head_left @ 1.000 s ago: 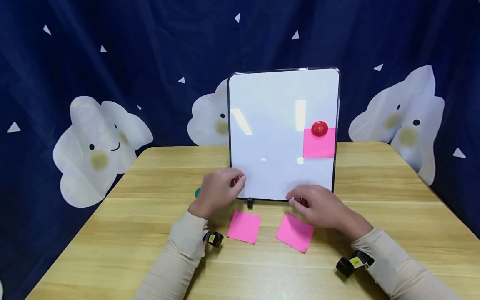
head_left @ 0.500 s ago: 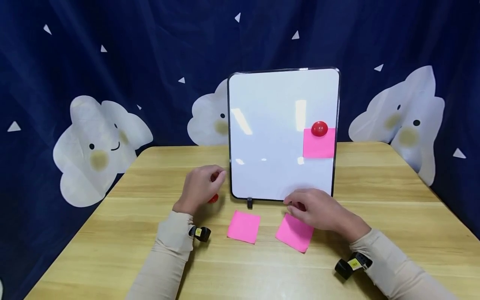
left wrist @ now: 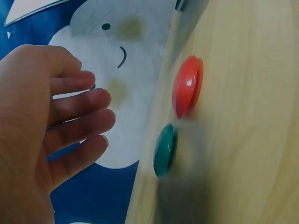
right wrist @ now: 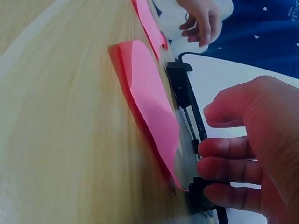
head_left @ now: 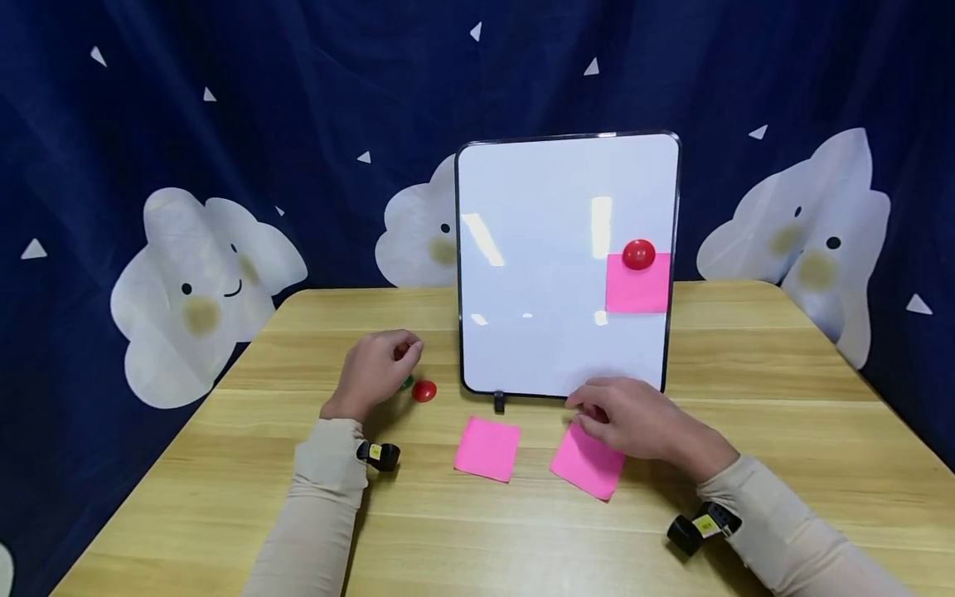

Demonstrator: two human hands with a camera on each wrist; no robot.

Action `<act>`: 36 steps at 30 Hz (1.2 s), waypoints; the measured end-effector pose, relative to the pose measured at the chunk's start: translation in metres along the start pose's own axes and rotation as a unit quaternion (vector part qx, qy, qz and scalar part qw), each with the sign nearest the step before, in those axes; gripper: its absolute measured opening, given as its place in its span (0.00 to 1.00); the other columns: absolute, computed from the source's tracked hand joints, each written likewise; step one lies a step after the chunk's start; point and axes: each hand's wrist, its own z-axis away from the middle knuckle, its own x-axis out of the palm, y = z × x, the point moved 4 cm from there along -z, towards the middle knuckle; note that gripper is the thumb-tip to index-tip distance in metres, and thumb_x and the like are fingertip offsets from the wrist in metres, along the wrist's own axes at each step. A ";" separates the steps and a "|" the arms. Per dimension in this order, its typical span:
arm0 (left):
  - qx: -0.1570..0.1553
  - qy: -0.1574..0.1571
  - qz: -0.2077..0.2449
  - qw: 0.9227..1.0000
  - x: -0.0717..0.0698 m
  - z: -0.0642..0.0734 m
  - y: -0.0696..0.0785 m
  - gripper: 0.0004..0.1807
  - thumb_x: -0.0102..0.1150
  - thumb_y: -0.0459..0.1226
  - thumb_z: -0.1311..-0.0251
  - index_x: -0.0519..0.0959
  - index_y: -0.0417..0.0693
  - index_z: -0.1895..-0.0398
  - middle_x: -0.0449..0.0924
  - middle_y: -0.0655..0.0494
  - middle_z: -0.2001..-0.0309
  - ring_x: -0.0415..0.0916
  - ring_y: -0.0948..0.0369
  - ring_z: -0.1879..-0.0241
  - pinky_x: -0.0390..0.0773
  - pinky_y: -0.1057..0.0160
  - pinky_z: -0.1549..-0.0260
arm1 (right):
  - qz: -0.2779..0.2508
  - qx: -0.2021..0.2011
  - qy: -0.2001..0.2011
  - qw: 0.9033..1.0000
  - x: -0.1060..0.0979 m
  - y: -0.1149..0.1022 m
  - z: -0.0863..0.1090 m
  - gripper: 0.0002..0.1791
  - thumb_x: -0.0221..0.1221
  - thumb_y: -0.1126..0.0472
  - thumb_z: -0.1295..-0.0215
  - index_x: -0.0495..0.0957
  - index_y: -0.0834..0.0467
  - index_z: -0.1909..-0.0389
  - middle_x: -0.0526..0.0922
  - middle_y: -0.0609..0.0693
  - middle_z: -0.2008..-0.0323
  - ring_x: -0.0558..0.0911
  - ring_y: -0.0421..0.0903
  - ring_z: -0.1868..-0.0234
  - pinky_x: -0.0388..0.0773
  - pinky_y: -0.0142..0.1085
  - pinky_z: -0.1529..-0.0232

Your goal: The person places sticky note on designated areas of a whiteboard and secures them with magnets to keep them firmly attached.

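My left hand (head_left: 376, 371) hovers over the table left of the whiteboard, fingers loosely bent and nothing between them. Beside it lie a red round magnet (head_left: 424, 390) and a green round magnet (left wrist: 165, 150), the green one partly hidden by the hand in the head view. My right hand (head_left: 640, 420) is at the board's lower edge, above a pink sticky note (head_left: 585, 466) that it partly covers. Its fingers are relaxed and hold nothing; whether they touch the frame I cannot tell. A second sticky note (head_left: 487, 448) lies to the left.
The whiteboard (head_left: 545, 215) stands upright on small black feet (head_left: 499, 402). At its right side a red magnet (head_left: 638, 254) sits over the top of another pink note (head_left: 637, 290). The wooden table (head_left: 462, 547) reaches back to a dark blue curtain (head_left: 313, 91) with cloud prints.
My left hand has moved left, away from the board's lower left corner, and the red magnet on the table has come into view. The right hand has shifted only slightly.
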 end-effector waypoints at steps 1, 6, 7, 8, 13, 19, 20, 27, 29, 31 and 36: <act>-0.004 -0.006 -0.003 1.000 0.000 0.000 -0.002 0.11 0.58 0.43 0.32 0.87 0.51 0.64 0.81 0.63 0.72 0.76 0.62 0.70 0.76 0.56 0.68 | 0.001 0.003 -0.003 1.000 0.000 0.000 0.000 0.12 0.68 0.58 0.38 0.86 0.52 0.53 0.71 0.34 0.73 0.71 0.37 0.69 0.71 0.32 0.68; -0.035 -0.043 0.003 0.998 0.001 0.003 -0.013 0.12 0.59 0.45 0.31 0.87 0.50 0.60 0.84 0.60 0.64 0.78 0.59 0.64 0.78 0.54 0.60 | 0.009 0.005 -0.011 1.000 0.000 0.000 0.001 0.13 0.68 0.58 0.39 0.86 0.52 0.53 0.71 0.35 0.73 0.70 0.36 0.69 0.71 0.32 0.69; -0.044 -0.051 0.008 0.998 0.001 0.004 -0.016 0.12 0.59 0.45 0.31 0.87 0.51 0.59 0.84 0.59 0.63 0.78 0.59 0.63 0.78 0.54 0.59 | 0.012 0.005 -0.012 1.000 0.000 0.000 0.001 0.13 0.69 0.58 0.39 0.86 0.51 0.53 0.71 0.34 0.73 0.70 0.36 0.69 0.71 0.32 0.69; -0.053 -0.059 0.013 0.997 0.001 0.005 -0.018 0.12 0.59 0.46 0.31 0.87 0.51 0.59 0.84 0.59 0.62 0.78 0.59 0.63 0.78 0.54 0.58 | 0.013 0.003 -0.012 1.000 -0.001 0.000 0.001 0.13 0.69 0.58 0.39 0.86 0.51 0.53 0.71 0.35 0.73 0.70 0.36 0.69 0.71 0.32 0.69; -0.076 -0.083 0.035 0.993 0.001 0.009 -0.026 0.12 0.59 0.47 0.31 0.86 0.52 0.58 0.83 0.59 0.61 0.78 0.59 0.62 0.77 0.55 0.57 | 0.021 -0.004 -0.012 1.000 -0.002 0.000 0.002 0.13 0.70 0.59 0.41 0.86 0.51 0.54 0.72 0.35 0.72 0.70 0.36 0.70 0.71 0.31 0.69; -0.083 -0.105 0.045 0.990 0.003 0.011 -0.033 0.15 0.61 0.48 0.33 0.85 0.48 0.54 0.82 0.54 0.55 0.80 0.57 0.59 0.78 0.52 0.57 | 0.032 -0.013 -0.014 0.999 -0.002 -0.002 0.003 0.13 0.71 0.60 0.43 0.86 0.51 0.55 0.69 0.35 0.75 0.70 0.35 0.71 0.70 0.30 0.70; -0.085 -0.110 0.046 0.989 0.004 0.012 -0.034 0.16 0.62 0.48 0.33 0.85 0.48 0.53 0.82 0.53 0.53 0.80 0.56 0.58 0.79 0.52 0.56 | 0.035 -0.013 -0.017 0.999 -0.002 -0.002 0.004 0.14 0.71 0.60 0.43 0.86 0.51 0.55 0.68 0.35 0.75 0.69 0.35 0.71 0.69 0.30 0.70; -0.099 -0.140 0.042 0.984 0.008 0.016 -0.039 0.17 0.65 0.46 0.36 0.85 0.46 0.51 0.80 0.51 0.49 0.81 0.55 0.55 0.78 0.50 0.53 | 0.053 -0.012 -0.045 0.997 -0.003 -0.006 0.004 0.13 0.71 0.60 0.42 0.86 0.51 0.55 0.69 0.39 0.77 0.68 0.37 0.73 0.66 0.32 0.72; -0.099 -0.144 0.039 0.984 0.009 0.017 -0.040 0.16 0.65 0.46 0.37 0.85 0.46 0.52 0.80 0.52 0.51 0.80 0.55 0.55 0.78 0.50 0.53 | 0.053 -0.005 -0.059 0.997 -0.003 -0.007 0.004 0.13 0.71 0.60 0.42 0.86 0.51 0.54 0.69 0.39 0.77 0.68 0.37 0.73 0.67 0.32 0.72; -0.102 -0.146 0.036 0.983 0.011 0.017 -0.041 0.15 0.66 0.45 0.37 0.85 0.47 0.52 0.80 0.53 0.53 0.79 0.55 0.56 0.77 0.50 0.53 | 0.049 0.004 -0.072 0.996 -0.002 -0.008 0.004 0.14 0.71 0.59 0.42 0.87 0.51 0.54 0.70 0.39 0.77 0.68 0.38 0.73 0.67 0.32 0.72; -0.105 -0.156 0.036 0.982 0.013 0.016 -0.042 0.15 0.67 0.44 0.38 0.86 0.47 0.52 0.80 0.53 0.56 0.77 0.56 0.57 0.77 0.50 0.54 | 0.040 0.024 -0.099 0.994 -0.002 -0.009 0.005 0.15 0.72 0.59 0.43 0.86 0.51 0.54 0.70 0.40 0.77 0.69 0.39 0.73 0.69 0.33 0.72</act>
